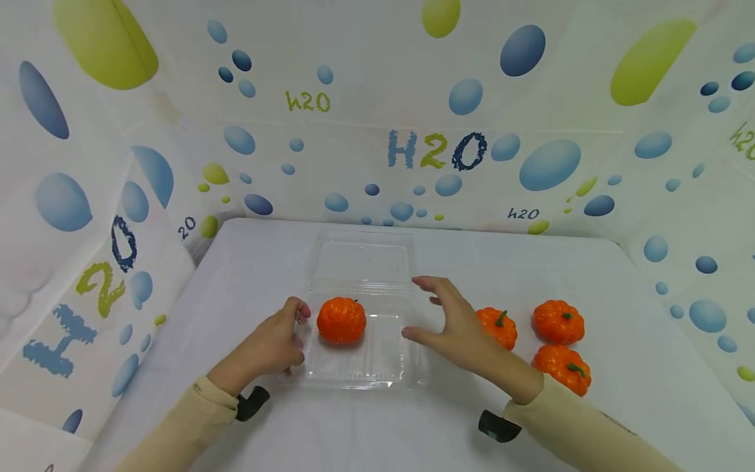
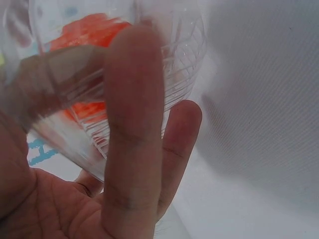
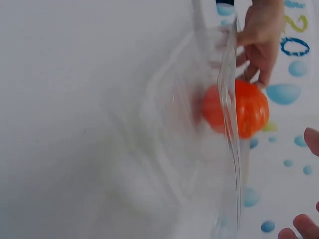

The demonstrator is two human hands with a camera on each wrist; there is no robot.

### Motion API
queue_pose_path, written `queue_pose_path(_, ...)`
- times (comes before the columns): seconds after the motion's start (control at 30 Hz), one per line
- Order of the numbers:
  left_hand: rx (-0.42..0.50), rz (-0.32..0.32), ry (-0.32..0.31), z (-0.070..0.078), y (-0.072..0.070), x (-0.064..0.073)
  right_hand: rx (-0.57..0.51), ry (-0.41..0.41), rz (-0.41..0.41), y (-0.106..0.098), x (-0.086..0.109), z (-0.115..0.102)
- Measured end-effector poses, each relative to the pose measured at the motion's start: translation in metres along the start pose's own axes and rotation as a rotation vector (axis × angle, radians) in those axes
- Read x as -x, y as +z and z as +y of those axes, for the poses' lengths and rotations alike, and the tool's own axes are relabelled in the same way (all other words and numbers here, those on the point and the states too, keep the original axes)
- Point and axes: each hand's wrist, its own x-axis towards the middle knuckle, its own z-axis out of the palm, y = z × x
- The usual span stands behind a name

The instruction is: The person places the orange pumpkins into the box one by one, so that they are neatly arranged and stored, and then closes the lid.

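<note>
A clear plastic clamshell container [image 1: 383,375] lies opened on the table, its lid [image 1: 361,261] folded back toward the far side. Inside its left half sits an orange mini pumpkin [image 1: 342,320], also visible in the right wrist view as a pumpkin [image 3: 251,109] partly behind the clear wall. My left hand [image 1: 268,344] grips the container's left side; in the left wrist view its fingers [image 2: 133,124] lie against the ribbed wall. At the right side, my right hand [image 1: 457,326] is held with thumb and fingers spread apart, nothing between them.
Right of the container are three more orange pumpkins: one pumpkin [image 1: 500,328] partly behind the right hand, another pumpkin [image 1: 558,322] farther right, and a nearer pumpkin [image 1: 560,367] partly behind the right forearm. A white cloth covers the table [image 1: 259,255]; patterned curtains [image 1: 354,157] surround it.
</note>
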Motion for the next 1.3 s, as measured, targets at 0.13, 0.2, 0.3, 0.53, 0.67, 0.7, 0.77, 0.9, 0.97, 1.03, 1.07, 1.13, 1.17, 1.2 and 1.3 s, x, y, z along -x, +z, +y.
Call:
queue_pose_path(0.13, -0.006, 0.002, 0.004, 0.000, -0.001, 0.000, 0.065, 0.053, 0.056, -0.022, 0.013, 0.013)
queue_pose_path(0.2, -0.002, 0.001, 0.004, 0.000, -0.001, 0.000, 0.093, 0.103, 0.066, -0.033, 0.019, 0.019)
queue_pose_path(0.3, 0.004, -0.003, 0.004, -0.001, -0.002, 0.001, 0.089, 0.133, 0.069, -0.049, 0.027, 0.029)
queue_pose_path(0.53, -0.006, 0.002, 0.007, -0.002, -0.002, 0.001, 0.079, 0.144, 0.061, -0.087, 0.037, 0.039)
queue_pose_path(0.67, -0.007, -0.001, 0.006, -0.001, -0.003, 0.001, 0.082, 0.131, 0.092, -0.104, 0.036, 0.033)
queue_pose_path(0.7, -0.006, -0.001, 0.005, -0.001, -0.003, 0.001, 0.079, 0.124, 0.099, -0.107, 0.036, 0.033)
queue_pose_path(0.77, -0.004, -0.002, 0.004, -0.002, -0.003, 0.001, 0.079, 0.110, 0.110, -0.112, 0.034, 0.032)
queue_pose_path(0.9, 0.000, -0.002, -0.001, -0.002, -0.002, 0.001, 0.075, 0.148, 0.088, -0.116, 0.031, 0.036)
queue_pose_path(0.97, 0.004, -0.005, 0.000, -0.002, -0.002, 0.001, 0.060, 0.187, 0.058, -0.116, 0.031, 0.039)
queue_pose_path(1.03, 0.004, -0.007, 0.002, -0.002, -0.002, 0.000, 0.034, 0.226, 0.023, -0.114, 0.031, 0.045)
queue_pose_path(1.07, 0.004, -0.008, 0.003, -0.002, -0.002, 0.000, 0.020, 0.246, 0.006, -0.113, 0.032, 0.048)
queue_pose_path(1.13, 0.003, -0.008, 0.004, -0.002, -0.001, 0.000, 0.009, 0.276, -0.027, -0.110, 0.033, 0.055)
queue_pose_path(1.17, 0.002, -0.008, 0.003, -0.003, -0.001, 0.000, 0.005, 0.293, -0.043, -0.108, 0.033, 0.059)
queue_pose_path(1.2, 0.001, -0.007, 0.002, -0.003, -0.001, -0.001, 0.003, 0.310, -0.057, -0.107, 0.034, 0.063)
queue_pose_path(1.3, 0.001, -0.007, 0.000, -0.002, -0.001, -0.001, 0.023, 0.360, -0.097, -0.103, 0.037, 0.072)
